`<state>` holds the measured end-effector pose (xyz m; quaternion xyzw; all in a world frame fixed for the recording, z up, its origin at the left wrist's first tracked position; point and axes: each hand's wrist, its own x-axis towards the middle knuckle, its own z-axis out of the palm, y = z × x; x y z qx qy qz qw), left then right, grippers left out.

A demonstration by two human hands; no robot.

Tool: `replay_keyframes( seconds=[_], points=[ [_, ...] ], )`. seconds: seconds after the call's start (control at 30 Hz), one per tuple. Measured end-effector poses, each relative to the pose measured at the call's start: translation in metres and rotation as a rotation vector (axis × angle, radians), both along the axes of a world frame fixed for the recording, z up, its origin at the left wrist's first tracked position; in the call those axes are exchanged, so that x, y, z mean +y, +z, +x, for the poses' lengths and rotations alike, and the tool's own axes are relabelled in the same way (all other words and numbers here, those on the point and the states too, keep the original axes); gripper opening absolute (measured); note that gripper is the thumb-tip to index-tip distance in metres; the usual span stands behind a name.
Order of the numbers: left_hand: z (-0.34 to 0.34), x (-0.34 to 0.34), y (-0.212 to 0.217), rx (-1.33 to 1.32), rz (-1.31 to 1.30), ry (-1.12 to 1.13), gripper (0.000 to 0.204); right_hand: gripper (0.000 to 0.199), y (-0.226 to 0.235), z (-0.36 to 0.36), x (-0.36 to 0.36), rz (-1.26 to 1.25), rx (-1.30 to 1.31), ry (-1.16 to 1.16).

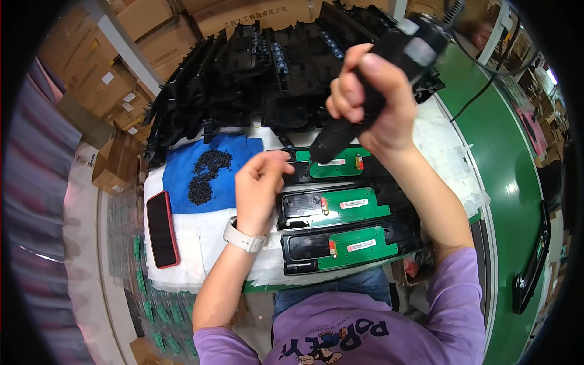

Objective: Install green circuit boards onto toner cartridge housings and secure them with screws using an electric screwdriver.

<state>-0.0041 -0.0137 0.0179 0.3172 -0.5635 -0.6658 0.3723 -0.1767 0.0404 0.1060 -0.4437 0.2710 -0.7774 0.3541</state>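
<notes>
My right hand (386, 100) is wrapped round a black electric screwdriver (331, 139), tilted with its tip down at the farthest green circuit board (337, 171). Whether the tip touches a screw is too small to tell. That board lies in a black plastic housing. Beside its left end, my left hand (255, 188) has its fingers curled and pinched; anything between them is hidden. Nearer to me lie two more black housings, with a middle circuit board (380, 211) and a near circuit board (383, 248), each bearing a white label and a small red-and-gold part.
A blue cloth (181, 167) with heaped small black screws (202, 190) lies left, above a red-edged phone (160, 234). Black plastic housings (231, 79) are piled at the back, before cardboard boxes (97, 73). The screwdriver's cable (453, 12) hangs at upper right.
</notes>
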Motion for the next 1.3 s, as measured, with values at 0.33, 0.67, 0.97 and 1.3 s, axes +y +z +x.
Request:
replay_keyframes(
  seconds=[0.33, 0.67, 0.97, 1.3],
  points=[
    [0.015, -0.029, -0.003, 0.329, 0.110, 0.127, 0.017, 0.020, -0.021, 0.017, -0.041, 0.019, 0.364, -0.057],
    [0.018, -0.028, -0.004, 0.237, 0.186, -0.005, 0.021, 0.017, -0.022, 0.024, -0.055, 0.034, 0.399, -0.024],
    [0.015, -0.026, -0.004, 0.218, 0.324, -0.062, 0.010, 0.018, -0.021, 0.025, -0.061, 0.102, 0.453, 0.030],
    [0.008, -0.024, -0.006, 0.239, 0.281, -0.127, 0.008, 0.018, -0.021, 0.021, -0.064, 0.103, 0.405, 0.066]
  ],
)
